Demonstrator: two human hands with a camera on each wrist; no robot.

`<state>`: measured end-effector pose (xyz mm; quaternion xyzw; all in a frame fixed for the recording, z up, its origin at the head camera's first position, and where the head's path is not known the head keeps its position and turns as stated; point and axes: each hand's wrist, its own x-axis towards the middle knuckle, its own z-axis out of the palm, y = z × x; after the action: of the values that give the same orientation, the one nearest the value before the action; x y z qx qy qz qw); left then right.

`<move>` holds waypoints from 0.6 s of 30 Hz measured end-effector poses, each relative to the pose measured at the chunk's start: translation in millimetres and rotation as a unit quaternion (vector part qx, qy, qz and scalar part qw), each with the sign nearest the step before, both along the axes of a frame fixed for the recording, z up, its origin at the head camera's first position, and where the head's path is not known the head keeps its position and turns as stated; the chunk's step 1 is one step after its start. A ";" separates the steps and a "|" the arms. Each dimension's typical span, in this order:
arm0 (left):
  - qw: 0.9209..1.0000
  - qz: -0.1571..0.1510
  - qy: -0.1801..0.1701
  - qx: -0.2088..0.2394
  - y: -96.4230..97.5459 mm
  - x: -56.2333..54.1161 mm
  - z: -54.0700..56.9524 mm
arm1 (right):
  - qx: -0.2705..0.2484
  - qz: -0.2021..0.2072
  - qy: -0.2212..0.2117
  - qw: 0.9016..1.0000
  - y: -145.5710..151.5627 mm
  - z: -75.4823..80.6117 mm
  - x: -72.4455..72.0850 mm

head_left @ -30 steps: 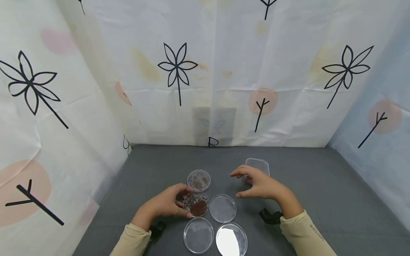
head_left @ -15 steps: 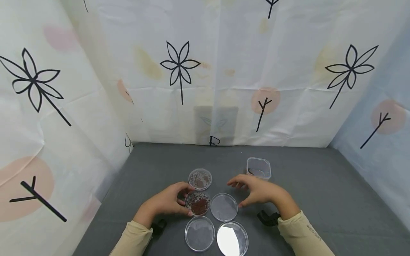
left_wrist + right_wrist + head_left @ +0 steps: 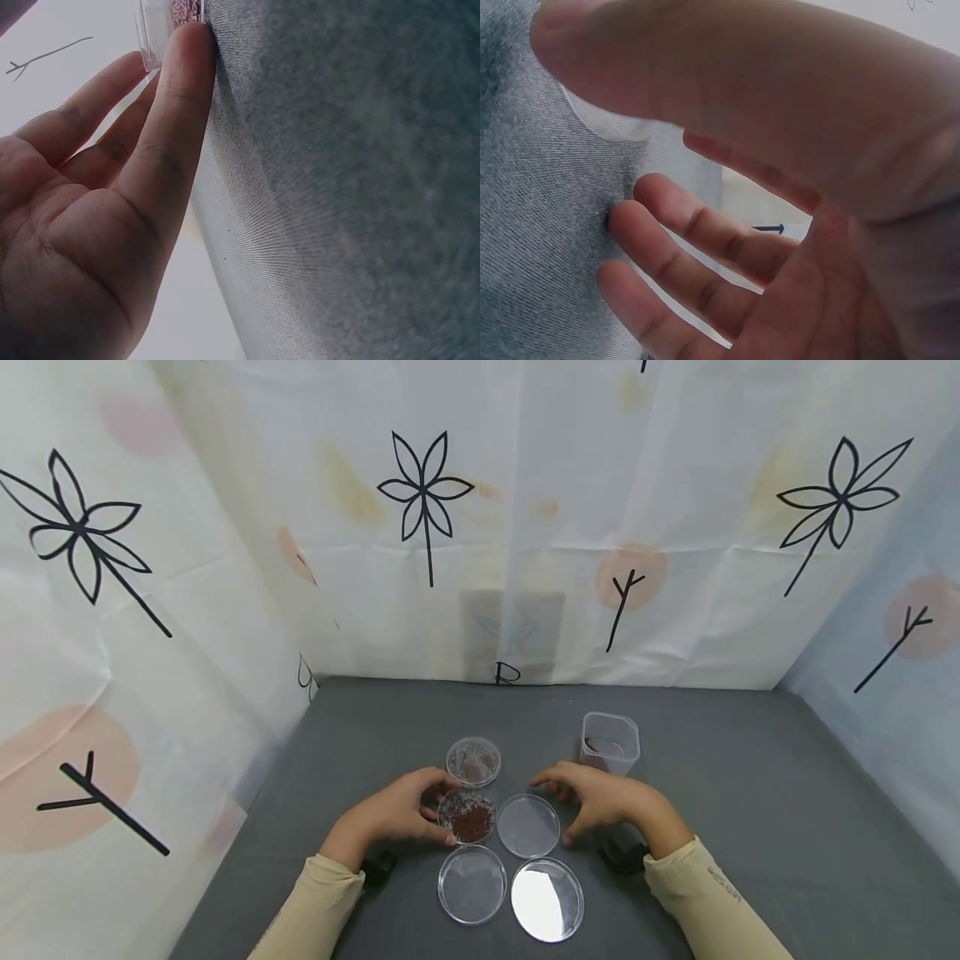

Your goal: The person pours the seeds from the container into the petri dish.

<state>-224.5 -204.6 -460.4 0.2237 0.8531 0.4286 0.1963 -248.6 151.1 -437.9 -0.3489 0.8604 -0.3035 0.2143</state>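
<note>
The grain dish (image 3: 150, 34) is looking like clear, hard plastic, its wall showing smooth and glossy in the left wrist view, while its reddish-brown grains (image 3: 471, 825) are appearing coarse and matt. The far dish (image 3: 473, 783) is showing a similarly clear finish. The middle dish (image 3: 528, 826) and the plain dish (image 3: 472, 885) are looking smooth and transparent, and the shiny dish (image 3: 547, 900) is throwing back a hard white glare. The square tub (image 3: 618, 762) is appearing translucent and plastic. The grey table cover (image 3: 735, 793) is looking matt, its fine ribbed texture showing in both wrist views. The pale backdrop (image 3: 330, 610) is showing creased, cloth-like material, and the beige sleeves (image 3: 311, 897) are appearing as matt fabric.
</note>
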 end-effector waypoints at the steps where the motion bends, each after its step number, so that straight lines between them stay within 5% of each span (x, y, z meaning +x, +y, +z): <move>1: 1.000 0.000 0.000 0.001 -0.3 0.0 0.1 | 0.000 0.004 0.000 1.000 -1.1 0.0 -0.5; 18: 1.000 -0.004 0.008 0.003 -0.8 1.7 2.1 | 0.012 0.011 0.008 1.000 -6.4 -8.1 0.2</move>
<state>-222.8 -205.4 -458.3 0.2309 0.8526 0.4286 0.1902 -248.5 144.7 -446.0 -0.3581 0.8618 -0.2878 0.2149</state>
